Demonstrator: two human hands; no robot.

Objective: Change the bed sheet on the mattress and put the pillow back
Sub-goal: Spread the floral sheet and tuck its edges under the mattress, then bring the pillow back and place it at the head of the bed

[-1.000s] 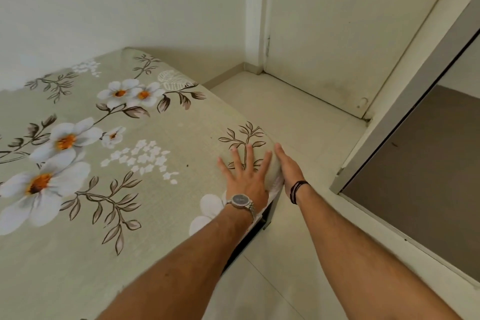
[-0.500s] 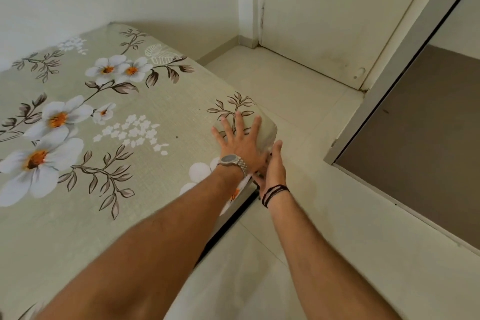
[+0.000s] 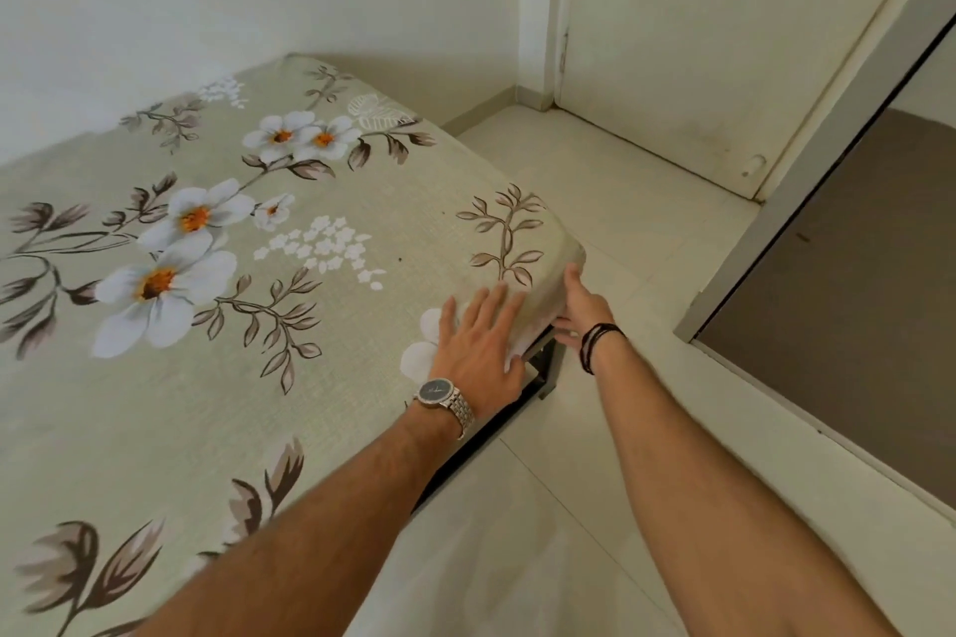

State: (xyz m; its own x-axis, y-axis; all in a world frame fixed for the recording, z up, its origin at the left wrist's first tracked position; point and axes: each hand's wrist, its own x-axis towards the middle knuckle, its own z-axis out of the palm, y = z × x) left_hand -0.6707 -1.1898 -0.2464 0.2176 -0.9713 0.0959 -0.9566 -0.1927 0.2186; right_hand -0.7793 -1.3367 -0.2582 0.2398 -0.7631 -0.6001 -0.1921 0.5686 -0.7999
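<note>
The floral bed sheet (image 3: 217, 305) lies smooth across the mattress (image 3: 561, 290), which sits on a dark bed frame (image 3: 543, 372) in the corner of the room, and is pulled over the mattress's near corner. The left hand (image 3: 478, 352), a wristwatch (image 3: 439, 391) on its wrist, rests flat on the sheet just short of that corner, fingers straight and slightly spread, holding nothing. The right hand (image 3: 579, 313) is against the corner's side face, fingers extended; whether they pinch the fabric underneath I cannot tell.

The likely failure is the corner springing back off the mattress, if the tuck under it is shallow or the left hand lifts too soon; hard pulling here could also drag wrinkles across the top. No pillow is in view, so that step seems not yet done. No containers are visible
</note>
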